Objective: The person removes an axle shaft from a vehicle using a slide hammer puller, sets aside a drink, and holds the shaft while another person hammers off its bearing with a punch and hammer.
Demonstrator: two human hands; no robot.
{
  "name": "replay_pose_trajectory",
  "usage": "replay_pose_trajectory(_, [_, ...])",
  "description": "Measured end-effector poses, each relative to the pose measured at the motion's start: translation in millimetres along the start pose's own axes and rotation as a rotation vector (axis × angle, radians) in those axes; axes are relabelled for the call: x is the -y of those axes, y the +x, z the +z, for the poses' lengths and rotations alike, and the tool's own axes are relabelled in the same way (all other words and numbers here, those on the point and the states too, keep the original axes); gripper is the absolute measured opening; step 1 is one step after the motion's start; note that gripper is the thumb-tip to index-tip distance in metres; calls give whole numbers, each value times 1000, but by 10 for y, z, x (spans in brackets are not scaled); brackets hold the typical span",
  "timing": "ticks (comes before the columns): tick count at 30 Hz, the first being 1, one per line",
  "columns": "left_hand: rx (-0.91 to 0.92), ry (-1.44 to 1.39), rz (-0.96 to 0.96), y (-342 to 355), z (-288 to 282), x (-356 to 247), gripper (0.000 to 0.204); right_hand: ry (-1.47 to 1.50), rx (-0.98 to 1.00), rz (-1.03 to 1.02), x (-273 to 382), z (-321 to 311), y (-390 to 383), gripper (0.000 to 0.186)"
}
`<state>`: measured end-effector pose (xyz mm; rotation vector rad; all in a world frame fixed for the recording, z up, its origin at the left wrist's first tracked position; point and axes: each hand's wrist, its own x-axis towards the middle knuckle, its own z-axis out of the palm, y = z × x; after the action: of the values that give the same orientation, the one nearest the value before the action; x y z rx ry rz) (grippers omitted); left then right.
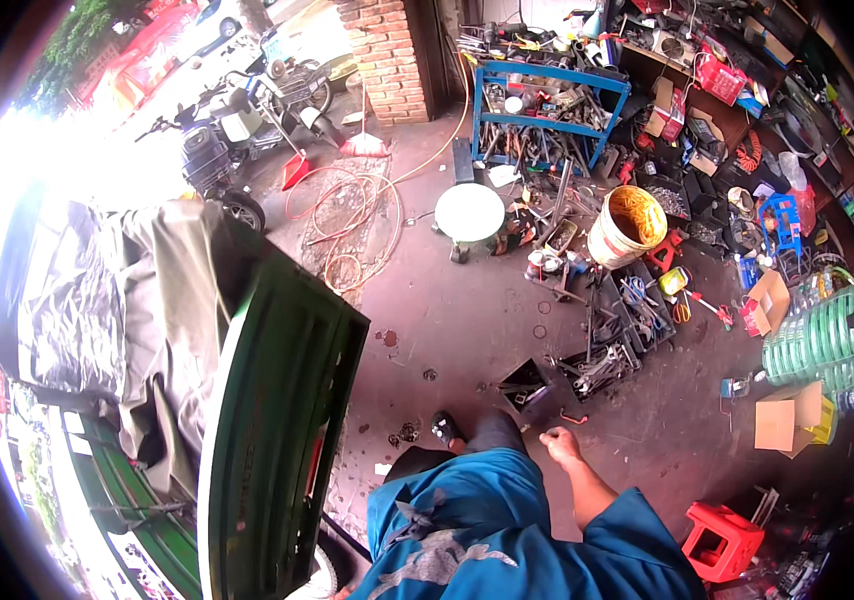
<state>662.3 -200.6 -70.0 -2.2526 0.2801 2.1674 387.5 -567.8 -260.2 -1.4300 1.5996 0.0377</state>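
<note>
My right hand (560, 443) hangs at my right side above the floor, its fingers curled in. Nothing shows sticking out of it. Just beyond it on the floor is a small red bent piece (574, 418). A black open tray (527, 386) lies a little farther off, in front of my foot. My left hand is not in view. To my left stands the green ribbed metal side panel (277, 420) of a cargo vehicle, with a grey-green cover (182, 300) draped over its far part.
Several wrenches (602, 365) lie heaped ahead right, near a dirty bucket (627, 228). Beyond are a round white stool (470, 212), a blue tool rack (547, 128) and a coiled air hose (347, 215). Green hose coils (817, 335) and a red stool (722, 540) are on the right.
</note>
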Motion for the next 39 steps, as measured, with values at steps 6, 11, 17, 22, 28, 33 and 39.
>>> replay_pose_trajectory(6, [32, 26, -1, 259, -615, -767, 35, -13, 61, 61, 518, 32, 432, 40])
replay_pose_trajectory(11, [24, 42, -17, 439, -1194, -1470, 37, -25, 27, 132, 1140, -56, 1173, 40])
replay_pose_trajectory(17, [36, 114, -41, 651, -1949, -2656, 40, 173, -34, 112, 1707, -180, 2508, 28])
replay_pose_trajectory(22, [135, 250, -90, 310, -2730, -3202, 42, 142, -33, 33, 2512, -866, 3229, 30])
replay_pose_trajectory(28, [-435, 320, 156, 661, -3841, -4396, 38, 96, -172, -69, 3315, -1461, 3877, 30])
replay_pose_trajectory(33, [-407, 299, 527, 982, -4460, -5809, 34, 322, -298, -108, 3075, -1197, 4336, 21])
replay_pose_trajectory(39, [-489, 603, 516, 1377, -4817, -7103, 38, 437, -238, 107, 3013, -529, 4299, 27])
